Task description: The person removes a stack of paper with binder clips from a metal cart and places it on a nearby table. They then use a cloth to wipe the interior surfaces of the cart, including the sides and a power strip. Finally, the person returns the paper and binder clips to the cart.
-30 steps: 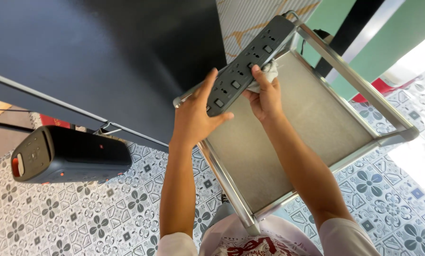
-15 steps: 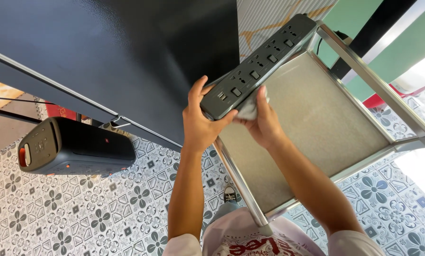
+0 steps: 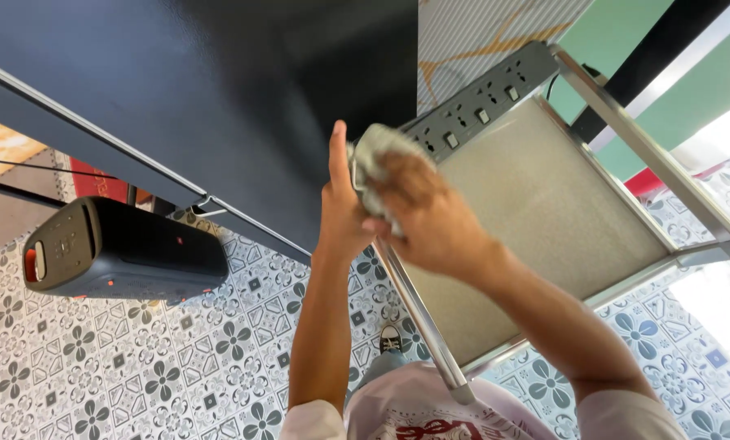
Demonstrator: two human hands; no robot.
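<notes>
Head view:

- Left hand (image 3: 342, 213): raised at the near end of the power strip (image 3: 477, 107), fingers wrapped around that end, thumb extended upward along its edge. The grasp is firm; the fingertips themselves are hidden behind the strip and the cloth.
- Right hand (image 3: 427, 218): blurred, fingers clenched on a crumpled grey-white cloth (image 3: 373, 159), which is pressed against the near end of the power strip, just beside the left thumb.
- Power strip: dark grey, long, with a row of sockets and small white switches on its face. It lies tilted along the far left edge of the shelf, its far end reaching the shelf's upper corner, its near end in the left hand. A dark cable (image 3: 554, 80) leaves the far end.
- Metal-framed shelf (image 3: 642, 147): silver tube frame around a pale grey panel, directly below both forearms.
- Portable speaker (image 3: 120, 253): dark, cylindrical, with a red end cap, resting on the floor at left, well apart from the hands.
- Dark panel (image 3: 177, 90): large, black, fills the upper left, its lower edge running diagonally.
- Floor (image 3: 136, 367): patterned tiles, grey floral motif on white.
- Shoe (image 3: 391, 338): dark with white toe, visible between the arms.
</notes>
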